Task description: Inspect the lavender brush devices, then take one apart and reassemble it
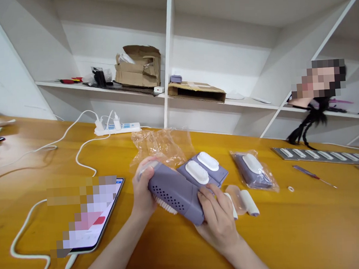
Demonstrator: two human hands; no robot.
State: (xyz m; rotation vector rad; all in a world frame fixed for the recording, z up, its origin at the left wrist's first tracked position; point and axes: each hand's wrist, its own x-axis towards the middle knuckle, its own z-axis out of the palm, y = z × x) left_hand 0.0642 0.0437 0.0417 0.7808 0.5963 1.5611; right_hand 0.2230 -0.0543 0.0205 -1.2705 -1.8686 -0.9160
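Both hands hold a purple-grey brush device [173,187] above the table, tilted down to the right. It has a patch of small dark holes on its side and white bristles underneath. My left hand [144,189] wraps its upper left end, thumb over the top. Around the lower right end curl the fingers of my right hand [216,213]. Just behind lie more purple pieces with white oval bristle pads [197,172]. Right of my right hand are a white roller-like piece [249,202] and a clear plastic part [236,200].
A bagged purple brush [254,170], a screwdriver [314,176] and a small white ring [290,189] lie to the right. On the left are a phone [93,221] and white cables. Behind stand a power strip [118,128], clear plastic bag [164,145] and shelves with cardboard boxes [140,68].
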